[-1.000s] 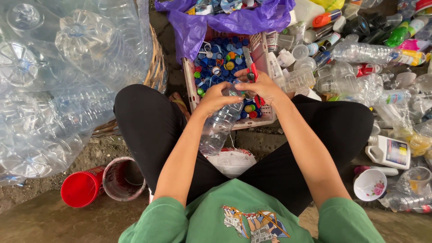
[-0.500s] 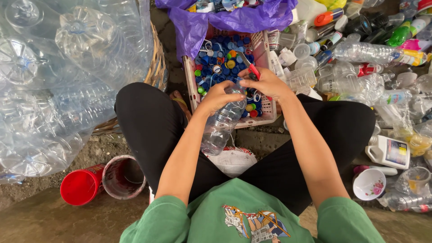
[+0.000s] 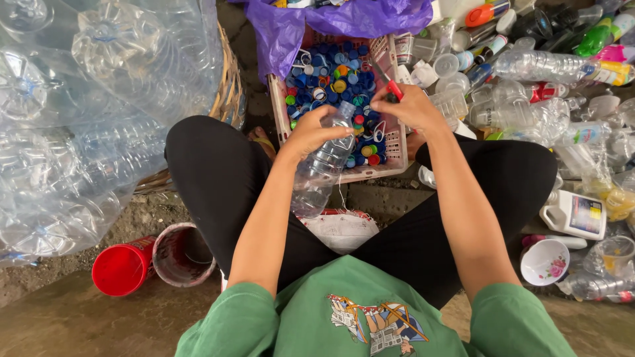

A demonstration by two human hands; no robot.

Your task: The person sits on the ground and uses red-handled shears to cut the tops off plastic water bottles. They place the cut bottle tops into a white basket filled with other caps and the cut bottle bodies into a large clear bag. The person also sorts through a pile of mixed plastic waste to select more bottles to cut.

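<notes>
Far left: big clear sack [image 3: 79, 119] stuffed w/ empty clear bottles, leaning against woven basket [image 3: 231, 86]. Below it, on ground: red cup [image 3: 120, 269] on its side, touching a second, clear reddish cup [image 3: 185, 254], mouths facing right.

Centre-left: left hand [image 3: 311, 132] wrapped round upper part of clear plastic bottle [image 3: 321, 165], fingers closed on shoulder just below neck. Bottle tilted, neck up-right toward crate, base down-left over lap between knees. Most of bottle body hangs below the grip; only neck end sticks out above it.

Centre: pink slatted crate [image 3: 390, 142] full of loose caps [image 3: 334, 76], mostly blue, some green/red/yellow. Purple plastic bag [image 3: 291, 33] draped over crate's far edge. White bag-like item [image 3: 340, 231] on ground under bottle base.

Centre-right: right hand [image 3: 407, 109] fisted around small red-handled tool [image 3: 393, 89], just beside bottle neck, over crate. Tool tip hidden by fingers; can't tell if it touches bottle.

Right: pile of mixed bottles and cups [image 3: 529, 79], clear + coloured. Lower right: white rectangular jug [image 3: 575, 215], white bowl w/ flower print [image 3: 546, 261], clear cup [image 3: 608, 254].
</notes>
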